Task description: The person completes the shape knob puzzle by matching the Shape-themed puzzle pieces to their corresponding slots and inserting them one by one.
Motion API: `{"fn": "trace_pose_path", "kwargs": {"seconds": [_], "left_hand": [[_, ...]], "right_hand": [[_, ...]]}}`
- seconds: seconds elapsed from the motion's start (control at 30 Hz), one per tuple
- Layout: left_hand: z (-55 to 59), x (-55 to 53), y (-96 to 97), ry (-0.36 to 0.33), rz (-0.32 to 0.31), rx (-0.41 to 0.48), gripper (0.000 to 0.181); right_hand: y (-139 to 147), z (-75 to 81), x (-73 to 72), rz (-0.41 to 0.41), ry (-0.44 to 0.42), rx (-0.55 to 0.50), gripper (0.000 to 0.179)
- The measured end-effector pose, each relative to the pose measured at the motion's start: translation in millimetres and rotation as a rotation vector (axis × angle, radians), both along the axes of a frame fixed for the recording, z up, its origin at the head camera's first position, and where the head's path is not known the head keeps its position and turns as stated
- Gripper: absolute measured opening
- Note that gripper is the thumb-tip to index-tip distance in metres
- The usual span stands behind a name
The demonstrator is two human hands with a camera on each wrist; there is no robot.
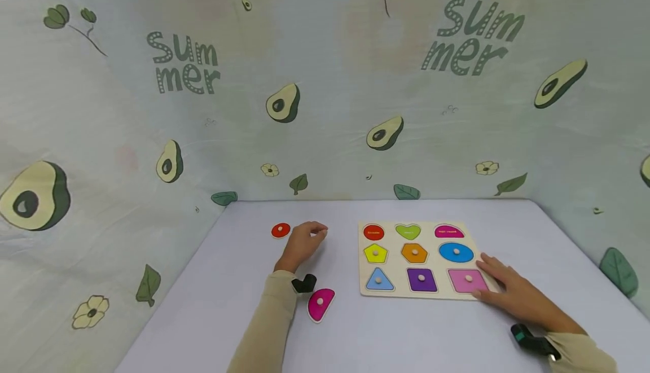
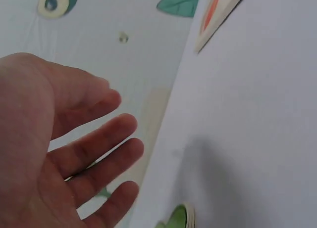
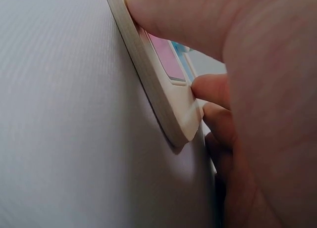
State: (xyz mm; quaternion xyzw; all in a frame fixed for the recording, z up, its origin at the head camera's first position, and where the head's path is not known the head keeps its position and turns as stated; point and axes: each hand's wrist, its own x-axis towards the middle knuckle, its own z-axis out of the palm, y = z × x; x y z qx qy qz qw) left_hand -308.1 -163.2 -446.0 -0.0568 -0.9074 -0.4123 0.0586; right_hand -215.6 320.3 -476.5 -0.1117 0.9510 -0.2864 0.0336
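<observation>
My left hand [image 1: 303,244] hovers over the table's left part, fingers loosely bent and holding nothing. Close by it in the left wrist view is a green heart piece [image 2: 179,217], hidden behind the hand in the head view. A red round piece [image 1: 280,230] lies left of the hand. Nearer me is a magenta half-round piece [image 1: 320,304] with a knob. My right hand [image 1: 523,297] rests at the near right corner of a wooden shape puzzle board [image 1: 424,294]. Its thumb [image 3: 168,15] touches the board beside the pink rectangle, and the other fingertips touch the right edge.
Six board shapes carry knobs, among them the blue oval [image 1: 456,252] and the purple square [image 1: 422,280]. The back row's circle, heart and half-round places show printed words and no knobs. Behind the white table [image 1: 406,339] hangs a cloth [image 1: 325,153] printed with avocados.
</observation>
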Motion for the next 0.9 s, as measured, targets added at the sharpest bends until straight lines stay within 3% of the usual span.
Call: {"fn": "trace_pose_path", "kwargs": {"seconds": [0.17,0.27,0.43,0.63,0.9], "left_hand": [[-11.4,-18.7,-25.6,0.057,0.143,0.051,0.021],[-17.6,-22.5,-46.1,0.07,0.259,0.039,0.022],[-24.8,-23.5,-73.2,0.049,0.358,-0.001,0.027],[-35.7,-26.1,-87.1,0.054,0.368,-0.037,0.029],[-50.0,-28.6,-90.2,0.012,0.375,-0.059,0.037]], "right_hand": [[4,-1.3,3.2,-0.01,0.008,-0.016,0.087],[3,-3.9,3.0,0.0,0.001,-0.015,0.087],[2,-6.5,0.5,0.0,-0.002,0.019,0.086],[2,-9.0,-0.9,-0.001,0.001,0.009,0.086],[1,-11.6,0.7,-0.011,0.019,-0.025,0.084]]}}
